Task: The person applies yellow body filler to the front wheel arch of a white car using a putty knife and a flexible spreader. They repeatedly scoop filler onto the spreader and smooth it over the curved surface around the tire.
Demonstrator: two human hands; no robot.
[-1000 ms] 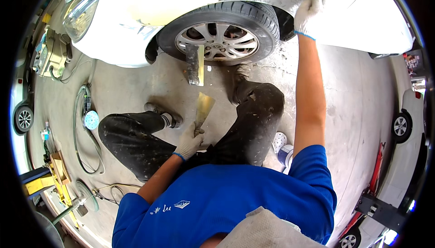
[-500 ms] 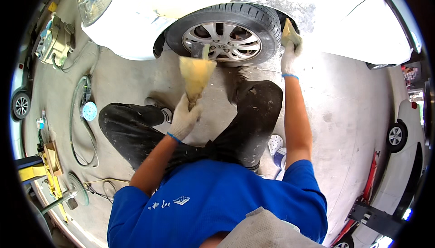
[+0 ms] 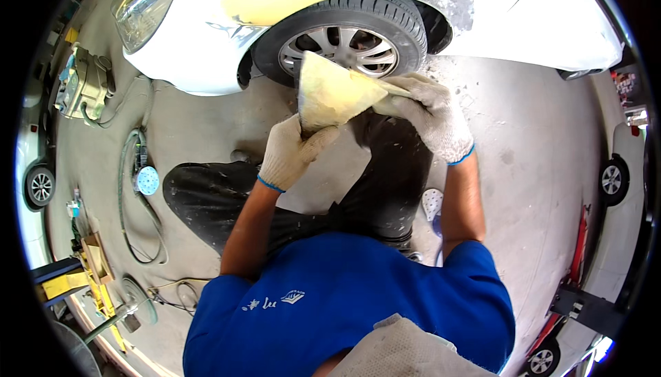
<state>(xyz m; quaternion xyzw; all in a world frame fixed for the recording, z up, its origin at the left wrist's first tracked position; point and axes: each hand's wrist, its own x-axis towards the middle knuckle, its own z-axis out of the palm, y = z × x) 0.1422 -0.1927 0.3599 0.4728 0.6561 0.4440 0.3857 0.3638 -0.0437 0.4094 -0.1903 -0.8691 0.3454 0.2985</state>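
Observation:
My gloved left hand [image 3: 295, 153] and my gloved right hand [image 3: 434, 117] are close together in front of the car's front wheel [image 3: 341, 46]. The right hand's fingers close on the narrow end of a putty knife [image 3: 337, 92], whose wide face is coated in yellow filler. Its broad end points left, meeting the tool in my left hand. That left-hand putty knife is mostly hidden behind the yellow face and my fingers. Above the wheel, the white car's fender [image 3: 289, 2] has a yellow filler area and a grey, sanded patch [image 3: 447, 2] along the arch.
On the floor at left lie a sander with a round blue pad [image 3: 147, 180] and its looped hose [image 3: 122, 218]. Farther left stands a boxy machine [image 3: 84, 84]. A white perforated shoe [image 3: 432, 203] is near my right arm. Another white car [image 3: 613, 239] stands at far right.
My right hand has come back from the wheel arch with its putty knife, and the two putty knives have met in front of the wheel. The view has shifted slightly.

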